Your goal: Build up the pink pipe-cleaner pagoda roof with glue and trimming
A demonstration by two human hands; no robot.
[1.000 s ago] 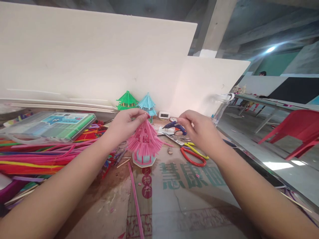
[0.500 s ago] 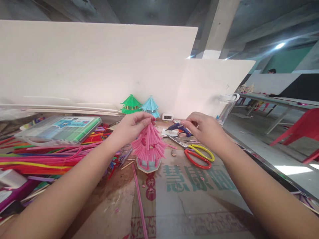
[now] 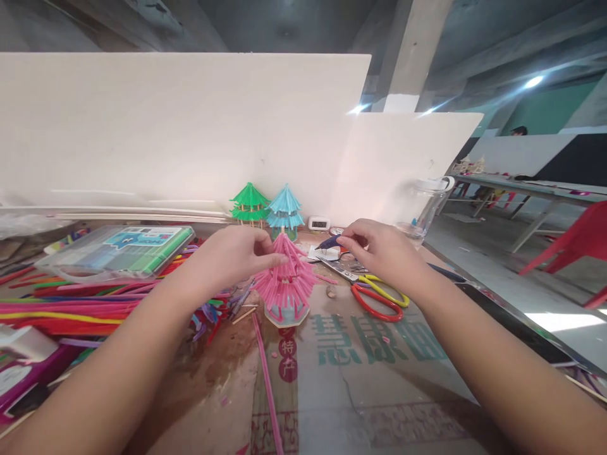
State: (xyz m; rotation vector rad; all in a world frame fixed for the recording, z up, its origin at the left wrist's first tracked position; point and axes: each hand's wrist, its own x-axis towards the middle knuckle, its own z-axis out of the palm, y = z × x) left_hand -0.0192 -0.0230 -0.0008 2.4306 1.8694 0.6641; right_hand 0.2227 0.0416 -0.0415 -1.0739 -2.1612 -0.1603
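A small pink pavilion model with a two-tiered roof of fuzzy pipe cleaners stands on a pale octagonal base. My left hand is at the left of its upper roof, with the thumb in front and the fingertips partly hidden. To the right, my right hand has its fingers closed around the blue glue gun, whose nozzle points left; the hand hides most of the gun's body. Just below lie scissors with one red and one yellow handle loop.
Green and light-blue pavilion models stand behind, beside a small white digital clock. Pipe cleaners and a clear plastic case crowd the left. A clear pitcher stands back right. One pink pipe cleaner lies in front.
My left hand has come down from the pink roof's tip to its left side. My right hand has shifted slightly left onto the glue gun, covering more of it.
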